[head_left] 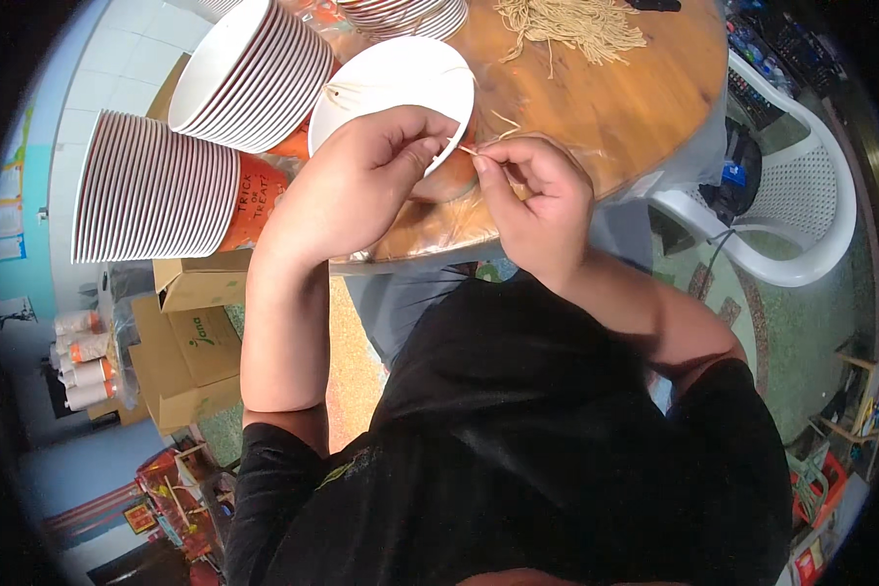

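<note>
A paper bucket (386, 78), white inside, lies tilted on the table with its mouth toward me. My left hand (356, 181) is closed on its near rim, thumb and fingers on either side of the edge. A thin beige cord (468, 150) comes out at the rim, and my right hand (542, 195) pinches it between thumb and forefinger, just right of the bucket. More pale cord (356, 95) shows against the bucket's inner left wall. Most of the bucket's outside is hidden behind my hands.
Nested orange-and-white buckets lie in stacks at left (156, 190), behind that (254, 78), and at the far edge (410, 15). A heap of beige cords (576, 27) rests on the plastic-covered wooden table (635, 107). Cardboard boxes (190, 342) stand below left; a white plastic chair (801, 195) stands right.
</note>
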